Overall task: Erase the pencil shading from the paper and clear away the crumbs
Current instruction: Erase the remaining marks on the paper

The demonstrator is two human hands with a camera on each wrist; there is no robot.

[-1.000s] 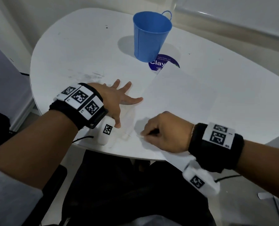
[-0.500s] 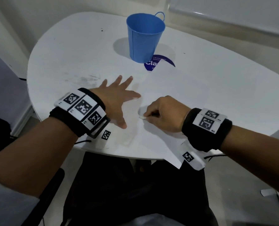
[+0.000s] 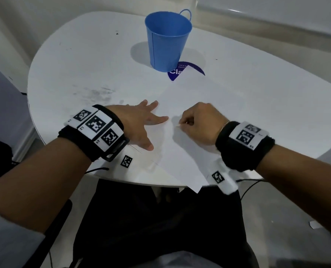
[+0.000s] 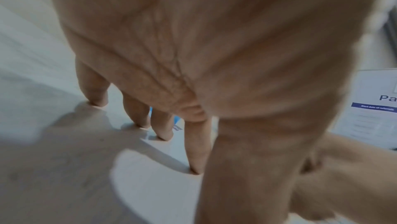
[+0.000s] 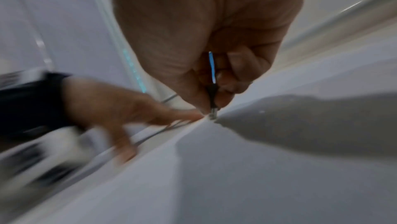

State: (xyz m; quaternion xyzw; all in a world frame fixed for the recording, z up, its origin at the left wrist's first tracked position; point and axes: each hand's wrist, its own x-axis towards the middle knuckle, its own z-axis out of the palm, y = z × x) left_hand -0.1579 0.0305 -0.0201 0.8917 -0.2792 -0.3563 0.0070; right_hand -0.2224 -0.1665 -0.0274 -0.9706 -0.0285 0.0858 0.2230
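Pressing the paper (image 3: 189, 105) with spread fingers, the left hand (image 3: 139, 122) lies at nine o'clock of the right hand (image 3: 201, 122), whose curled fingers pinch a small eraser (image 3: 178, 124).

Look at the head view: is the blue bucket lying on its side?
No. The blue bucket stands upright on the white table, its open mouth facing up.

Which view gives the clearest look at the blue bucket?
The head view: the blue bucket stands whole and upright on the table, beyond both hands. The left wrist view shows only blue slivers between the fingers, probably the bucket. In the right wrist view I cannot make it out.
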